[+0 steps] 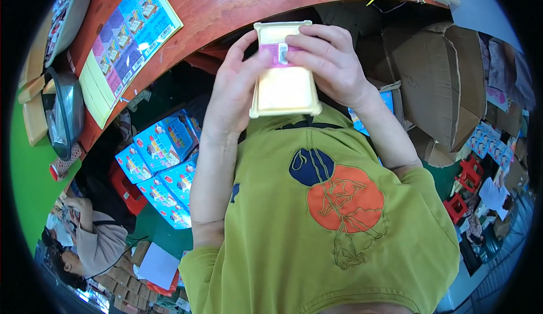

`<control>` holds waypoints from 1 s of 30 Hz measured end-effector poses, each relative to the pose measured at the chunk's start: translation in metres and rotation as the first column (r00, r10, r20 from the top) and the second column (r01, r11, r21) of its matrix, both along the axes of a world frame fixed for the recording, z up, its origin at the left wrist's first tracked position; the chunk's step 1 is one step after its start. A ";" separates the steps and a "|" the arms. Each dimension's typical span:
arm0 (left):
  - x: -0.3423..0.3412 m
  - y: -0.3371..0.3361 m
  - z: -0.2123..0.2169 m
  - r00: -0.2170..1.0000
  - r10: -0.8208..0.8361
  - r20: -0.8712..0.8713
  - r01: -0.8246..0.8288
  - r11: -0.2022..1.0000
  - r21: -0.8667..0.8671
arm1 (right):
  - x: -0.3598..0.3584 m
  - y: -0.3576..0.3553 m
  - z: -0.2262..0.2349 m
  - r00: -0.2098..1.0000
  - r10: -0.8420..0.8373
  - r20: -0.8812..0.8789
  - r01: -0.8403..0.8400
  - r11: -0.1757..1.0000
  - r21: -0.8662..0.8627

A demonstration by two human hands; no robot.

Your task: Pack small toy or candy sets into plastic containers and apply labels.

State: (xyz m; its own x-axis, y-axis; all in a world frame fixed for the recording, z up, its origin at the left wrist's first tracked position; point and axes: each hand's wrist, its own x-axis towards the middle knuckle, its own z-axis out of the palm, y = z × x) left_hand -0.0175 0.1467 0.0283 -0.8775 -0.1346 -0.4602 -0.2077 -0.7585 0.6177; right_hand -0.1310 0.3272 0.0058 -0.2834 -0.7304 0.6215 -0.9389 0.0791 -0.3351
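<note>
Between my two hands is a cream plastic case (285,91), rectangular with small feet or knobs at its corners. A pink band label (270,54) with a white barcode patch runs across its upper part. My left hand (235,85) grips the left side, its thumb pressing on the label. From the right, my right hand (334,59) holds the case with its fingers laid over the face and the label's right end. The case is held up in front of my green shirt, off the table. Its underside is hidden.
A stack of printed label sheets (127,45) lies on the red-brown table (226,9). Left of it are a dark-rimmed clear container (61,113) and a full bin. Blue printed boxes (161,150) stand below; an open cardboard box (435,82) is at right. Another person sits at lower left.
</note>
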 end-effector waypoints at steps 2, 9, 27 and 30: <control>0.007 -0.013 0.003 0.997 -0.075 0.030 0.077 0.994 -0.075 | -0.006 0.003 0.000 0.972 0.024 0.234 -0.021 1.000 -0.014; 0.006 -0.005 0.001 0.987 -0.126 -0.097 0.066 0.879 -0.472 | 0.005 -0.005 0.018 0.090 -0.008 0.996 0.016 1.000 0.007; -0.093 0.024 0.011 0.956 -0.183 -0.232 0.068 0.900 -0.430 | -0.047 -0.024 0.045 0.530 -0.273 0.803 0.364 0.928 0.076; -0.113 0.017 0.011 0.902 -0.346 -0.259 0.210 0.875 -0.437 | -0.076 -0.014 0.063 0.462 -0.283 0.841 0.320 0.937 0.139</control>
